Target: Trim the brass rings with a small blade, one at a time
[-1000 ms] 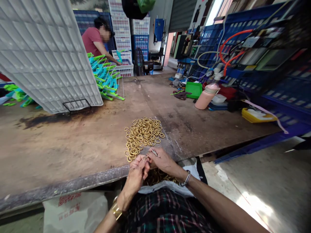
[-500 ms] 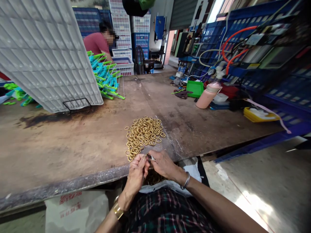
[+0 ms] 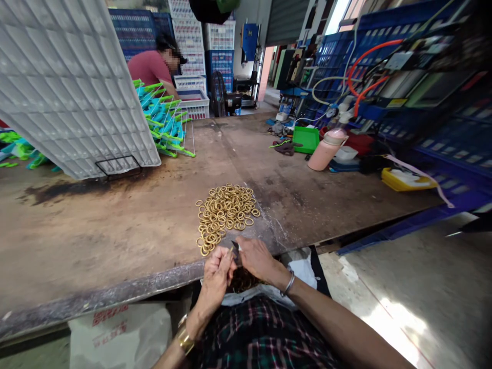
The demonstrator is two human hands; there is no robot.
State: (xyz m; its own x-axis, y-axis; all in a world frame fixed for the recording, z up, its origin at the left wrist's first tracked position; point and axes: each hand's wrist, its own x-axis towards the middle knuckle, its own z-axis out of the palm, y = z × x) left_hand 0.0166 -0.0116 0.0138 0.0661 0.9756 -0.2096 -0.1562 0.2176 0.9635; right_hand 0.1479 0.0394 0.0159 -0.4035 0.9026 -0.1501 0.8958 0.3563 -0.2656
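A pile of gold-coloured rings point(image 3: 228, 207) lies on the wooden table point(image 3: 154, 220), just beyond my hands. My left hand point(image 3: 217, 271) pinches a small gold ring, seen edge-on at its fingertips. In my right hand point(image 3: 257, 258) is a small dark blade point(image 3: 235, 246) with a whitish part near the fingers, its tip close to the ring. Below both hands, an open bag point(image 3: 303, 271) on the lap holds more rings point(image 3: 244, 280), partly hidden by the hands.
A grey ribbed panel point(image 3: 84, 92) stands on the left beside green and blue plastic pieces point(image 3: 165, 120). Behind them a person point(image 3: 148, 66) leans over a crate point(image 3: 194, 107). At right are a pink bottle point(image 3: 325, 151), green tray point(image 3: 306, 139) and yellow tray point(image 3: 403, 180).
My hands have parted slightly at the fingertips, and more of the dark blade and the ring shows. The whole view has shifted a little.
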